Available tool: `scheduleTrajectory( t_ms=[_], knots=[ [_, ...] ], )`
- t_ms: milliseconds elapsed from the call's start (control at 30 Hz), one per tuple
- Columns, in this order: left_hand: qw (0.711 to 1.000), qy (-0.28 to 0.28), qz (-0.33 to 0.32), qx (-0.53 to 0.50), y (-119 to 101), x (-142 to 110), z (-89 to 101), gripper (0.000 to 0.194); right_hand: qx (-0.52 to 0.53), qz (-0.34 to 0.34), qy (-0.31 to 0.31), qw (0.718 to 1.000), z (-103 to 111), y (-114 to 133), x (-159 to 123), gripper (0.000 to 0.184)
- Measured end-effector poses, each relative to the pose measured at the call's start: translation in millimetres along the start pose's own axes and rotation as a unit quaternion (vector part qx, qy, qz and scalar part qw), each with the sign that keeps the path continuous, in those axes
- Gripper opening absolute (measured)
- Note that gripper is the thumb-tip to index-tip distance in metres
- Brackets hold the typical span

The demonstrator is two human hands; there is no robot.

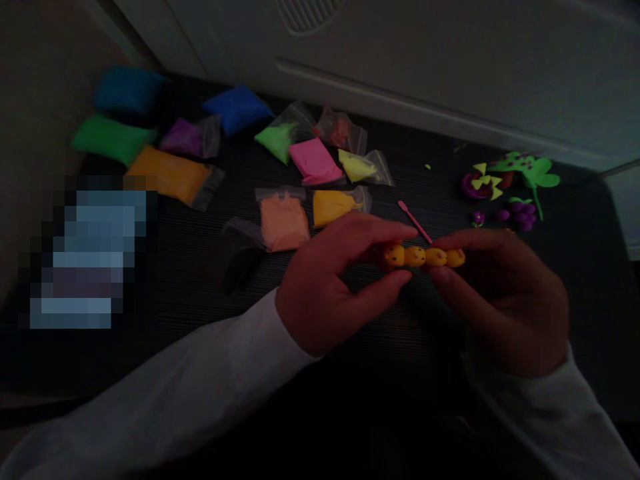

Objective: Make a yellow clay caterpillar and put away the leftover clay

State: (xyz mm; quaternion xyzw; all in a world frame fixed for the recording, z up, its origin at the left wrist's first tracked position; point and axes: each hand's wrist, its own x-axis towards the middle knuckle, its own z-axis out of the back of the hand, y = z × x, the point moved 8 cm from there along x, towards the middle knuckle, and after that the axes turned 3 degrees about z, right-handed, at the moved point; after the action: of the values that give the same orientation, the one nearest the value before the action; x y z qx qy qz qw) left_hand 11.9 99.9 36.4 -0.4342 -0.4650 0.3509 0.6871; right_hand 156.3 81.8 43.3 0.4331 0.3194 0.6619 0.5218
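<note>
A short row of small yellow-orange clay balls (415,257) with dark dots for eyes and tiny orange bits looks like joined chicks. My right hand (510,300) pinches this row near its right end between thumb and forefinger. Around the left end, my left hand (335,287) has its thumb below and forefinger above, spread with a small gap to the clay. Its other fingers are partly hidden behind, so I cannot tell whether they touch the row. Just beyond the hands, a pink modelling stick (415,222) lies on the black table (200,353).
Several bags of coloured clay, including an orange bag (167,175) and a peach bag (284,222), lie at left and centre. Finished clay pieces, with purple grapes (523,215) and a green leafy piece (540,172), sit at right. A blurred-out bright rectangle (90,253) is at left.
</note>
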Motion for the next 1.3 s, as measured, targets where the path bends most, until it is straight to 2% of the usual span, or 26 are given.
scheduleTrajectory(
  t_ms=[300,533,900,1300],
  knots=[
    [0.995,0.006,0.002,0.102,-4.2,3.5,1.8,0.018,-0.019,0.006,0.016,1.000,-2.3,4.3,0.6,0.026],
    [0.991,0.019,-0.003,0.133,-6.7,3.8,0.4,0.017,-0.032,-0.001,0.027,0.999,-3.2,3.4,0.8,0.025],
    [0.990,0.019,-0.007,0.139,-7.5,3.5,0.3,0.016,-0.032,-0.001,0.028,0.999,-4.6,2.6,0.8,0.025],
    [0.996,0.033,0.008,0.081,-2.1,2.4,-2.8,0.024,-0.045,0.013,0.025,0.999,-3.2,3.4,1.0,0.027]
  ],
)
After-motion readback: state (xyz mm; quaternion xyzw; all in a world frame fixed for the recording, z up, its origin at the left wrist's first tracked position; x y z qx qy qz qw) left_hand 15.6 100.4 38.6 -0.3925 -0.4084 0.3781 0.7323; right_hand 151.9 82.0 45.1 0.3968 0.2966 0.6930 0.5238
